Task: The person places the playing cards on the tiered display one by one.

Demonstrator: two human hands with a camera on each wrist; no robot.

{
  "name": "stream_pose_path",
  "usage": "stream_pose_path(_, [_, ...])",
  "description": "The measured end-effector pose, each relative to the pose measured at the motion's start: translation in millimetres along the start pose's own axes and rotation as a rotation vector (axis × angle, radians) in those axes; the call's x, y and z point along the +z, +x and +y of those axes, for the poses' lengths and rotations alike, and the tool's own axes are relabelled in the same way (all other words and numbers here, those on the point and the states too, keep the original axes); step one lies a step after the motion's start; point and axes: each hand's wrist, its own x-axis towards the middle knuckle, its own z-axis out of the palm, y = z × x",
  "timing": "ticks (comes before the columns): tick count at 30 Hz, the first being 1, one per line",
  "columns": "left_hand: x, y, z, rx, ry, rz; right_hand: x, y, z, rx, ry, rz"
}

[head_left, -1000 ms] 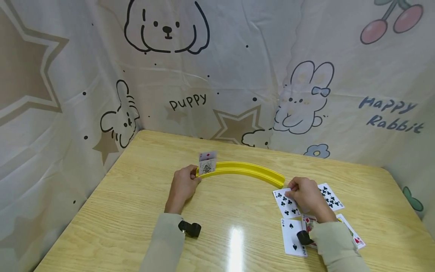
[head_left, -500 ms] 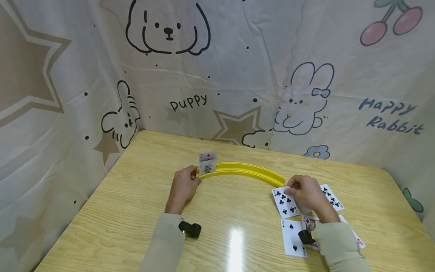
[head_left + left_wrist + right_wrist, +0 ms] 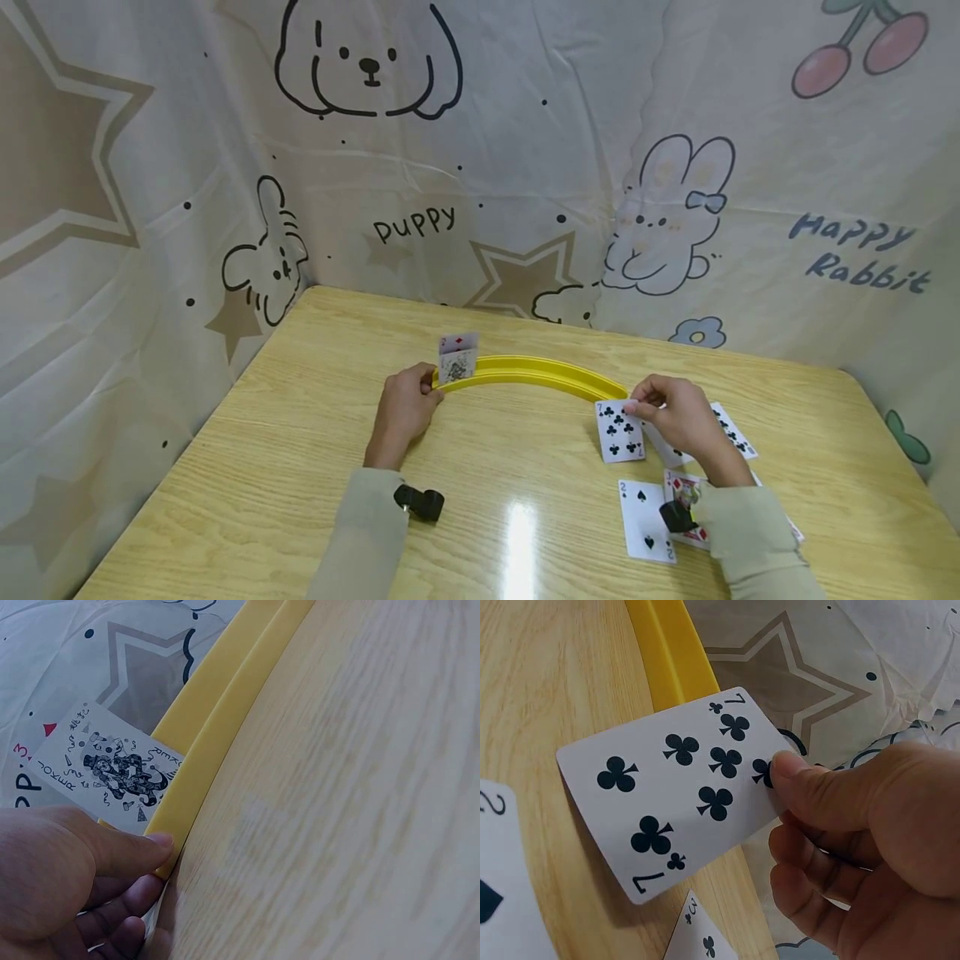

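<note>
My left hand [image 3: 405, 412] grips the left end of a curved yellow card holder [image 3: 540, 372], thumb on its front side in the left wrist view. Upright in that end stand a joker [image 3: 112, 761] and, behind it, a diamond card [image 3: 459, 341] that is mostly hidden. My right hand [image 3: 675, 417] pinches a seven of clubs [image 3: 682, 787] by its upper right corner, between thumb and fingers. The card is tilted up off the table, just in front of the holder's right end, and its far edge overlaps the holder in the head view.
On the wooden table [image 3: 300, 467], a two of spades [image 3: 647, 521], a jack of diamonds [image 3: 682, 483], a three of clubs [image 3: 700, 937] and another club card [image 3: 735, 429] lie around my right arm. My sleeve covers most of one more card. A printed curtain [image 3: 480, 167] surrounds the table.
My right hand has lifted the seven of clubs from lying near the table to a tilted stance, moving it slightly away from me toward the holder. The left hand stays put.
</note>
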Motion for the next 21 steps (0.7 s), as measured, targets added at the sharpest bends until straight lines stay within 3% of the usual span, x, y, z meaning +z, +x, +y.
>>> stream_pose_path(10, [1.0,1.2,-2.3,0.006,0.006,0.0,-2.9,1.7,-5.7,0.025,0.064,-0.005])
stream_pose_path(21, [0.7,1.2,-2.4,0.016,-0.002,0.0,-2.9,5.5,-12.9,0.013,0.076,0.05])
